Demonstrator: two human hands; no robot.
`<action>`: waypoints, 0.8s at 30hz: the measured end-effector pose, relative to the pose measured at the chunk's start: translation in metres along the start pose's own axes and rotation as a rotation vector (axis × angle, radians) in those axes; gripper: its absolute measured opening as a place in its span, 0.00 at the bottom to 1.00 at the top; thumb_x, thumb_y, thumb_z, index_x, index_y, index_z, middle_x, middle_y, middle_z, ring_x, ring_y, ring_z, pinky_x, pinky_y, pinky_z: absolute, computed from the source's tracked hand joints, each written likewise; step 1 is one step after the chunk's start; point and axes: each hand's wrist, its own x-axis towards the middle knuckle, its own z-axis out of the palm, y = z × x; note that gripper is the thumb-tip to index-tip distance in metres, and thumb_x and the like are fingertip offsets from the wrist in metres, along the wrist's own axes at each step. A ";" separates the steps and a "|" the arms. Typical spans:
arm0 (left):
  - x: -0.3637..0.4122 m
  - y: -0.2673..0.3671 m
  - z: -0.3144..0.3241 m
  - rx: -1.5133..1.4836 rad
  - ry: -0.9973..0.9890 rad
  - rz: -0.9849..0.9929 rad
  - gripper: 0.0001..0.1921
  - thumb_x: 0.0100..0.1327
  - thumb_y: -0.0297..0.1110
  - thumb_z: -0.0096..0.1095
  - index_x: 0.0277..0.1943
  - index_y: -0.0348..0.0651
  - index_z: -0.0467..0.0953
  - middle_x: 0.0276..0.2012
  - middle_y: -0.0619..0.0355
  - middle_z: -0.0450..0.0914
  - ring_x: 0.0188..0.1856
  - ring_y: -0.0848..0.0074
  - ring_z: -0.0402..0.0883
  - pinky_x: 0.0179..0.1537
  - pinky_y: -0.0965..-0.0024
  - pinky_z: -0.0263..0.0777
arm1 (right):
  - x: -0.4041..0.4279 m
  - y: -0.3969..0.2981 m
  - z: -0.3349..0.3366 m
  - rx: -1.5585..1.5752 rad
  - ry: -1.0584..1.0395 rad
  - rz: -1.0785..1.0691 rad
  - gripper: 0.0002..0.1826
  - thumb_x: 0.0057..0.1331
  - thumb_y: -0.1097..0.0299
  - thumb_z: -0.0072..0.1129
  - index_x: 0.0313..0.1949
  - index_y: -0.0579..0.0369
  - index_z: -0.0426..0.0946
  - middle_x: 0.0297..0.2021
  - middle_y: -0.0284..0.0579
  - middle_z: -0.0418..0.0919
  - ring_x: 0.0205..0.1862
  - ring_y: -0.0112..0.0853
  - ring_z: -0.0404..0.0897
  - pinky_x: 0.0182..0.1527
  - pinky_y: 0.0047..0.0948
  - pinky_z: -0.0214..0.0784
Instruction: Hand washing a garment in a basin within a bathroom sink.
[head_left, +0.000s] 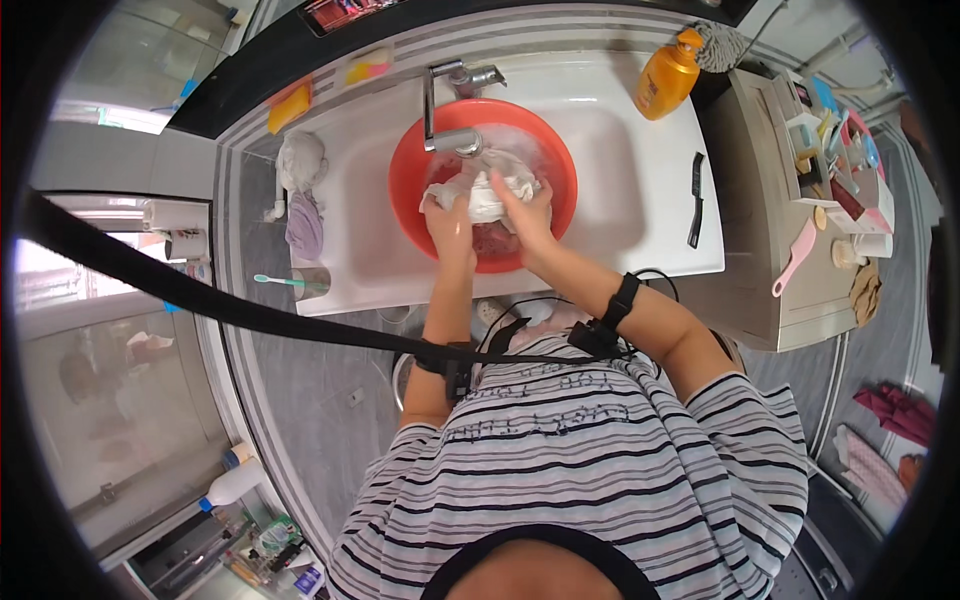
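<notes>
A red plastic basin (409, 217) stands in the white sink (360, 247) with soapy water inside. Over the water, my left hand (450, 225) grips one side of a wet white cloth (487, 196), and my right hand (529, 214) holds its other side, thumb on top. Part of the cloth hangs down behind the hands towards the suds; its lower folds are partly hidden. The chrome faucet (454, 141) reaches over the basin's far part, just beyond the cloth.
An orange pump bottle (667, 79) and a black comb (696, 201) lie to the right on the sink's rim. At the left edge are a cup (313, 283) with a toothbrush and a purple cloth (304, 226). A cabinet (810, 300) stands at right; a black strap (247, 311) crosses the view.
</notes>
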 end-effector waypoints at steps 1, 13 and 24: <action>-0.001 -0.009 0.004 0.116 0.075 0.035 0.22 0.55 0.24 0.53 0.53 0.27 0.64 0.48 0.46 0.72 0.48 0.67 0.75 0.49 0.69 0.69 | 0.005 0.006 0.002 -0.211 0.140 -0.210 0.49 0.51 0.45 0.68 0.64 0.50 0.49 0.59 0.52 0.60 0.58 0.40 0.66 0.53 0.41 0.67; -0.004 -0.058 0.012 -0.695 -0.279 -0.369 0.24 0.67 0.46 0.44 0.62 0.46 0.60 0.54 0.55 0.71 0.53 0.66 0.75 0.51 0.64 0.72 | -0.001 0.006 0.004 -0.155 -0.351 -0.519 0.19 0.55 0.59 0.67 0.37 0.57 0.69 0.28 0.44 0.74 0.33 0.33 0.75 0.38 0.31 0.68; 0.014 -0.049 0.008 -0.651 -0.235 -0.619 0.25 0.64 0.50 0.49 0.59 0.45 0.65 0.53 0.56 0.73 0.53 0.66 0.75 0.51 0.62 0.73 | 0.047 0.027 0.022 -0.500 0.033 -1.085 0.11 0.51 0.62 0.61 0.30 0.54 0.75 0.39 0.54 0.70 0.42 0.51 0.68 0.47 0.46 0.58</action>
